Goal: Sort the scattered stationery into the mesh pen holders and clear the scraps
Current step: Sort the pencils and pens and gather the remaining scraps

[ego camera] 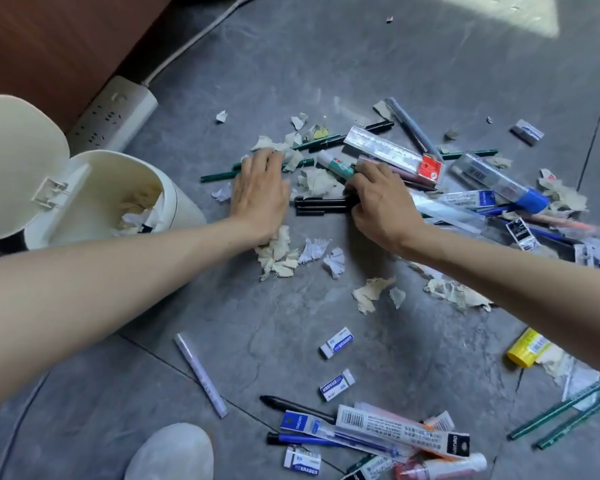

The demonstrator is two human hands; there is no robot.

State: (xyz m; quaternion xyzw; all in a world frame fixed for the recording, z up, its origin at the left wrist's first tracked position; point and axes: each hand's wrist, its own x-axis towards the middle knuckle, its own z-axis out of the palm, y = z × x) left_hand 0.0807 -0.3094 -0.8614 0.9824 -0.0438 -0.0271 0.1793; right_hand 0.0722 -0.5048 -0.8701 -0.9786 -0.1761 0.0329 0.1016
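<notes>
Stationery and torn paper scraps (279, 252) lie scattered on a grey tiled floor. My left hand (258, 195) lies flat with straight fingers on scraps and green pencils (219, 174). My right hand (378, 202) has its fingers curled around the ends of several black pens (321, 205). A white correction-fluid tube (335, 163) and a clear ruler (392, 152) lie just beyond my right hand. Erasers (336, 342) and packaged pens (395, 431) lie nearer to me. No mesh pen holder is in view.
A cream bin (94, 188) with its lid open stands at the left, holding scraps. A white power strip (113, 114) lies behind it beside a brown wooden panel. A yellow tube (527, 348) and green pencils (568, 417) lie at the right. My shoe (172, 452) shows at the bottom.
</notes>
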